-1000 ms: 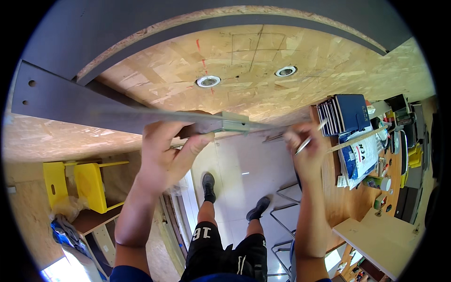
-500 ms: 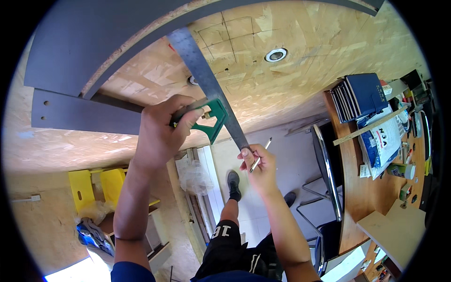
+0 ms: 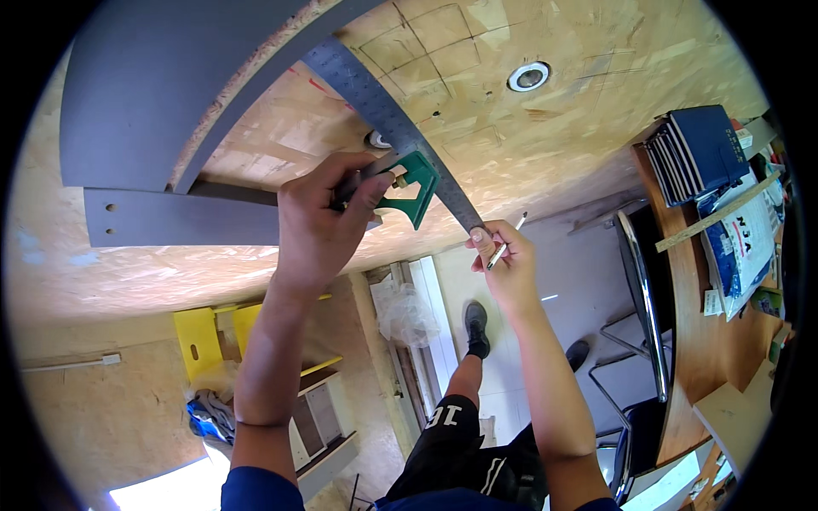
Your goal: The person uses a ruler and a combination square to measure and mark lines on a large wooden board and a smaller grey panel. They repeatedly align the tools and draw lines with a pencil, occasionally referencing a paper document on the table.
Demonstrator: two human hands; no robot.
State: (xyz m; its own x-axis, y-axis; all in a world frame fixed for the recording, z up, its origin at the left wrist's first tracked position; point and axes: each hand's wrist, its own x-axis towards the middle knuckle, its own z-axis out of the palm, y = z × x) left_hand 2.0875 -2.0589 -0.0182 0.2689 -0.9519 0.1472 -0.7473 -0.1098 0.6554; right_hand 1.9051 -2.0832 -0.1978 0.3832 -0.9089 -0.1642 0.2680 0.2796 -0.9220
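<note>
My left hand (image 3: 322, 209) is closed around a green-headed combination square (image 3: 426, 186), whose head lies against the edge of a long steel ruler (image 3: 366, 95). The near end of that ruler is pinched between the thumb and fingers of my right hand (image 3: 511, 274). A pencil (image 3: 497, 256) is also tucked in the right hand's fingers, its ends sticking out. The ruler's far end meets the curved edge of a dark grey panel (image 3: 145, 94). Below the panel, a grey board with two holes (image 3: 170, 220) runs behind my left hand.
A particle-board wall (image 3: 588, 111) with pencil lines and a round fitting (image 3: 528, 77) stands ahead. At right, a wooden desk (image 3: 682, 366) carries blue binders (image 3: 703, 153) and bags, beside a black chair (image 3: 643, 298). Yellow plastic pieces (image 3: 198, 341) and a shelf unit are at lower left.
The whole view has shifted, so hands, ruler and room sit further right in the picture. Both hands keep the same grips on the square, the ruler and the pencil.
</note>
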